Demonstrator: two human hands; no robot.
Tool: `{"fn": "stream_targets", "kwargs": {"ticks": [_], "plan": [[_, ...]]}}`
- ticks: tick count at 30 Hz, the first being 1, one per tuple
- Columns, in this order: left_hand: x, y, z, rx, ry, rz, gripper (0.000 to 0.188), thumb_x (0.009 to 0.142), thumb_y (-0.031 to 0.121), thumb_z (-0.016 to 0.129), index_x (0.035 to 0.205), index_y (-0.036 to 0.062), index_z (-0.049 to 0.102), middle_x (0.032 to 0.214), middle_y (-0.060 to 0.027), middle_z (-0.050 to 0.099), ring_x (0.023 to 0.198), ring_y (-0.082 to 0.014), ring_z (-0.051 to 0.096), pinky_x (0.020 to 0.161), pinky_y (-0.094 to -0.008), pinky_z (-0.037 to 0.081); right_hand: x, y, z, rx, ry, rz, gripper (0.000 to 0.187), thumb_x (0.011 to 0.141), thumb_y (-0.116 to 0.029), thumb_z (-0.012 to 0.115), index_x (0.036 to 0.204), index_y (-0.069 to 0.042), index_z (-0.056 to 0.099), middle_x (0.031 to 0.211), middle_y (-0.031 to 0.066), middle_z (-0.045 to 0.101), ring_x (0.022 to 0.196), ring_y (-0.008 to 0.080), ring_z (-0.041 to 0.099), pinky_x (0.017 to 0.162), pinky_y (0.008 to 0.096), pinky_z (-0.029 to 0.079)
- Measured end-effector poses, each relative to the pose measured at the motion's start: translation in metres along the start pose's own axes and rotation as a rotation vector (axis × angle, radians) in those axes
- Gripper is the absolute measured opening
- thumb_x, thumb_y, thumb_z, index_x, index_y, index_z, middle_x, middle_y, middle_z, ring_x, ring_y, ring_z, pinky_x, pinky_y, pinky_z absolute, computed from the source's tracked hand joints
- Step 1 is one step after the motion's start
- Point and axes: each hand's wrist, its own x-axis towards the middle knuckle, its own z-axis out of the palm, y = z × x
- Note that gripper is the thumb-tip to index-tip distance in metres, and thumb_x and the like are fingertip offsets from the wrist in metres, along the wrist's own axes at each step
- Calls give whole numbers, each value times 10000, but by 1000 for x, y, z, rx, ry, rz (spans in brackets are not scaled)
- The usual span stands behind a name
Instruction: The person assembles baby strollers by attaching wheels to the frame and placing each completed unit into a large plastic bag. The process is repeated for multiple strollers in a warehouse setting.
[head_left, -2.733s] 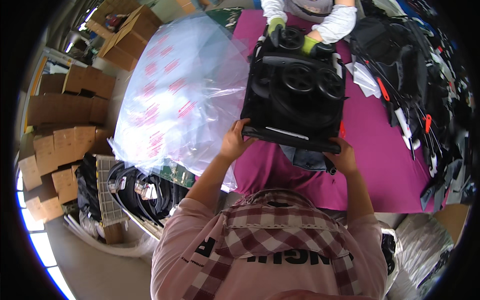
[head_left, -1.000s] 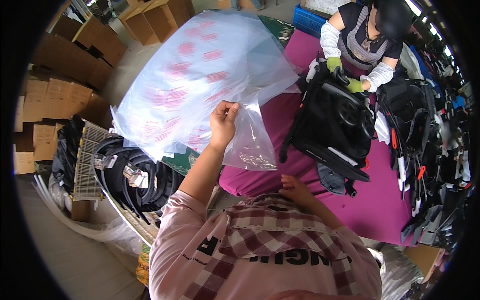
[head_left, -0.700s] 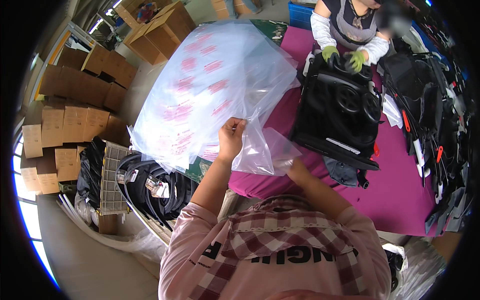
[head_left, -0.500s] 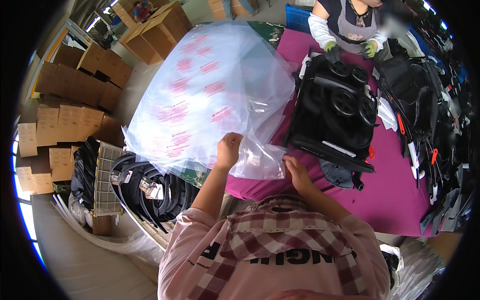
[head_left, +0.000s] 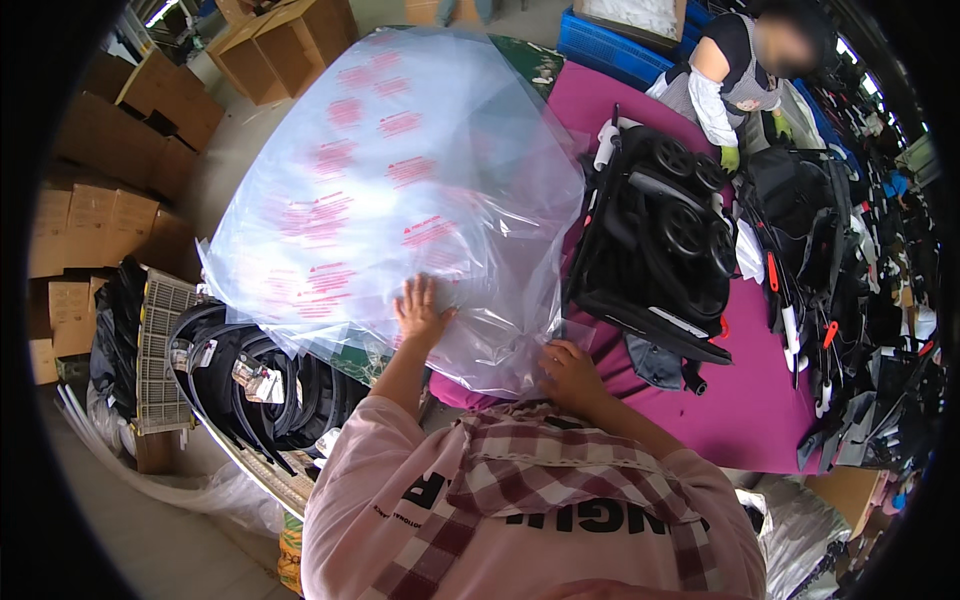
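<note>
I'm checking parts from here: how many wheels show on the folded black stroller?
4: a far left wheel, a far right wheel, a near left wheel and a near right wheel, all on the stroller. Others may be hidden underneath.

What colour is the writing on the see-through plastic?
The writing on the clear plastic is red, best seen in the head view.

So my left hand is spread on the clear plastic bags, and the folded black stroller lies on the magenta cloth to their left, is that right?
Not quite: the head view shows the folded black stroller on the magenta cloth to the right of the clear plastic bags, not the left. Your left hand is indeed spread on the bags.
</note>
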Motion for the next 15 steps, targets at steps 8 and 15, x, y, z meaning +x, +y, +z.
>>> {"fn": "stream_targets", "kwargs": {"ticks": [8, 15], "plan": [[52, -53, 20, -538, 203, -100, 164, 814, 127, 597, 944, 61, 673, 1043, -102, 656, 969, -278, 591, 813, -388, 456, 20, 14, 53, 177, -227, -63, 394, 792, -316, 683, 1084, -54, 641, 1240, 197, 553, 1197, 365, 491, 1000, 438, 410], [87, -7, -106, -1240, 28, 24, 144, 849, -1, 599, 966, -49, 666, 851, -90, 675, 749, -154, 617, 703, -261, 496, 57, 13, 61, 367, -608, 248, 479, 795, -362, 687, 1141, -36, 632, 1233, 201, 578, 1153, 351, 541, 990, 402, 420]]}}
